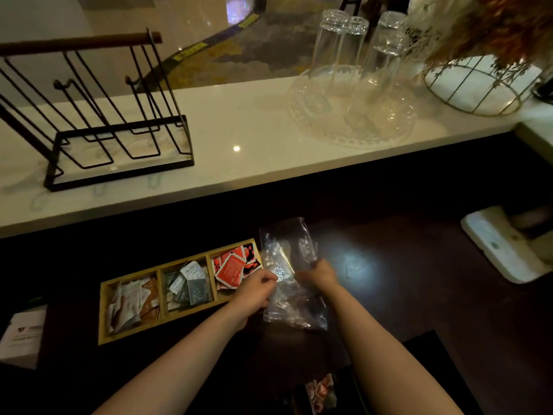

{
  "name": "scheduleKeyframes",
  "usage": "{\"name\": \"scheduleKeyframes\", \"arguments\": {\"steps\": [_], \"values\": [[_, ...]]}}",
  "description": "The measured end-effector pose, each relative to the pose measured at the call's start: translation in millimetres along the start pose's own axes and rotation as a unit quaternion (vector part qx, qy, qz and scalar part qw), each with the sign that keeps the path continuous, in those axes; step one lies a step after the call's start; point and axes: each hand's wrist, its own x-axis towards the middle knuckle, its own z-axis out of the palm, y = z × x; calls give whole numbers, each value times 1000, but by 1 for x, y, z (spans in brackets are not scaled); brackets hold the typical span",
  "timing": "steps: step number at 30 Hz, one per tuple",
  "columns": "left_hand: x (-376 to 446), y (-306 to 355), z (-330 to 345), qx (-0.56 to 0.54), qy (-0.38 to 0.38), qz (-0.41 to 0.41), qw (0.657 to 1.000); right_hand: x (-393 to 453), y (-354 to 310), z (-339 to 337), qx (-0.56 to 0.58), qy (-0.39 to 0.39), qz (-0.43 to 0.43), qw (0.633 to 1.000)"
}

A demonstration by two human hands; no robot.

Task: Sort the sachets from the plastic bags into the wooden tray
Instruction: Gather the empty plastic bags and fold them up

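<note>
A wooden tray [131, 336] with three compartments lies on the dark lower counter. Its left compartment holds white and brown sachets [133, 302], the middle one grey and white sachets [191, 284], the right one red sachets [232, 268]. Just right of the tray, both hands hold a clear plastic bag [291, 250]. My left hand [258, 290] pinches its left edge. My right hand [320, 274] grips its right side. The bag looks crumpled, and I cannot tell whether anything is inside. More sachets [321, 390] show at the bottom edge.
A black wire rack [98, 115] stands on the white upper counter at left. Upturned glasses [353, 55] sit on a clear glass plate [353, 136]. A gold wire basket [475, 85] with dried flowers is at far right. A white box [22, 339] lies left of the tray.
</note>
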Motion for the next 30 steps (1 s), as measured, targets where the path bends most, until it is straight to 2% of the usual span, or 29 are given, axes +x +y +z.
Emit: {"name": "scheduleKeyframes", "arguments": {"steps": [4, 7, 9, 13, 15, 19, 23, 26, 30], "values": [[2, -4, 1, -3, 12, 9, 1000, -14, 6, -23, 177, -68, 5, 982], [2, -7, 5, -7, 41, 30, 999, -25, 13, -43, 342, -180, -17, 922], [1, -9, 9, -19, 30, 40, 999, -32, 15, -51, 389, -222, -37, 893], [-6, -9, 11, -90, -62, 16, 994, -39, 17, -52, 452, -235, -46, 859], [-10, -10, 7, -111, -87, 17, 990, -41, 14, -45, 460, -214, -61, 860], [-13, -19, 2, -133, -54, 34, 989, -45, 7, -28, 462, -128, -106, 871], [-19, -29, -6, -207, -26, 30, 978, -55, 1, -14, 426, -74, -101, 896], [-23, -36, -10, -214, 9, 26, 976, -62, -1, -10, 460, -134, -76, 875], [-28, -41, -16, -214, 41, 34, 975, -71, 4, -12, 493, -255, -71, 829]]}}
